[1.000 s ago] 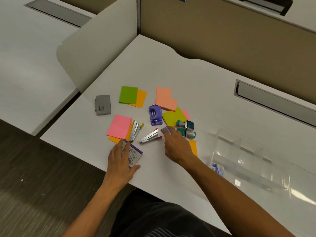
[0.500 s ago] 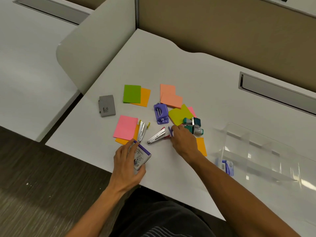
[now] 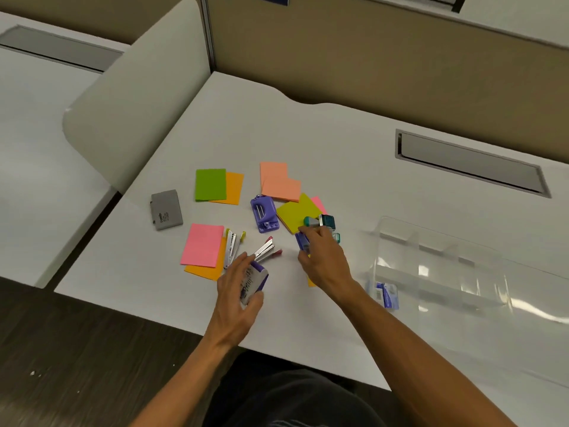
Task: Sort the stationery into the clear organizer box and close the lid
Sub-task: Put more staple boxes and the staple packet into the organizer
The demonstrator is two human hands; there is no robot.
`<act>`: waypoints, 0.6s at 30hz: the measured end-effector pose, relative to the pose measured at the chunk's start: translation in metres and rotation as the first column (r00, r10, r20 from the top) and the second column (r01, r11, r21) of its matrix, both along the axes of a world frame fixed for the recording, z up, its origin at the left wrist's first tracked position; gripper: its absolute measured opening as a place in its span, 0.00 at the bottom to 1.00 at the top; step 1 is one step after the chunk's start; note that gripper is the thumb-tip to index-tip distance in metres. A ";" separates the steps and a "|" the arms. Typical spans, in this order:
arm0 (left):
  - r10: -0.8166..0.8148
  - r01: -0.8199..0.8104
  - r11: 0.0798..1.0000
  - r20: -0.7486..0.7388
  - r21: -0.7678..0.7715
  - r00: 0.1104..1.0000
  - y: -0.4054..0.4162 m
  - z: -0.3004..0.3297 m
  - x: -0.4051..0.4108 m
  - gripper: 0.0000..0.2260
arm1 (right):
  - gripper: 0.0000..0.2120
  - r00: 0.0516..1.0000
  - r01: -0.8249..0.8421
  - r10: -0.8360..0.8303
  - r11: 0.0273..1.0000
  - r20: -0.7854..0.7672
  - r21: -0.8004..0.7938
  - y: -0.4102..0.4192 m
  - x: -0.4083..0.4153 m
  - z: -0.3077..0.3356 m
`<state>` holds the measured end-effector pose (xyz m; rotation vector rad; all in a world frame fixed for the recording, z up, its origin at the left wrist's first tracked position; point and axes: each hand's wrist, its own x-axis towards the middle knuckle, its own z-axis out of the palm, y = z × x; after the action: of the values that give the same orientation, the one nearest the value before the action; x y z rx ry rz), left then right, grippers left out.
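left hand (image 3: 238, 291) wraps the purple-white staple box (image 3: 253, 280), lifted so we can bin it | right hand (image 3: 323, 257) pinching a small purple stapler (image 3: 302, 241) off the table | clear organizer box (image 3: 446, 272) sits open to our right, so both grabs go there next, we reckon

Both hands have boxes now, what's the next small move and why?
Probably carry the right hand over to the clear organizer and drop its small purple box in a compartment. That hand already pinches the box and is the one nearer the organizer, which lies open with one blue packet inside. The left hand grips a staple box and can follow.
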<state>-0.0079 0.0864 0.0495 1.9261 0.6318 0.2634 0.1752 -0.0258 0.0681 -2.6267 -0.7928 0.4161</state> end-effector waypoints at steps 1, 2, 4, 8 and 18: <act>-0.006 0.006 1.000 0.001 -0.019 1.000 -0.003 0.001 0.003 0.28 | 0.25 1.000 0.005 -0.005 1.000 -0.006 0.015 -0.005 0.000 0.002; -0.016 0.016 0.999 0.003 -0.044 1.000 -0.008 0.001 0.007 0.27 | 0.24 1.000 0.015 -0.015 0.999 -0.007 0.034 -0.012 0.000 0.004; -0.028 0.030 0.993 0.024 -0.112 0.999 -0.017 0.003 0.012 0.26 | 0.22 0.999 0.041 -0.040 0.997 -0.012 0.068 -0.026 0.000 0.008; -0.023 0.036 0.960 0.047 -0.279 0.999 -0.039 0.011 0.026 0.21 | 0.19 0.996 0.085 -0.084 0.993 -0.015 0.084 -0.062 0.004 0.016; -0.054 0.058 0.853 0.024 -0.519 0.998 -0.076 0.015 0.062 0.30 | 0.17 0.976 0.215 -0.212 0.975 0.048 -0.053 -0.147 0.008 0.021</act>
<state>0.0545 0.0104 0.0650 1.4137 0.5693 0.0507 0.1829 -0.1732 0.0889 -2.7460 -0.5096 0.3285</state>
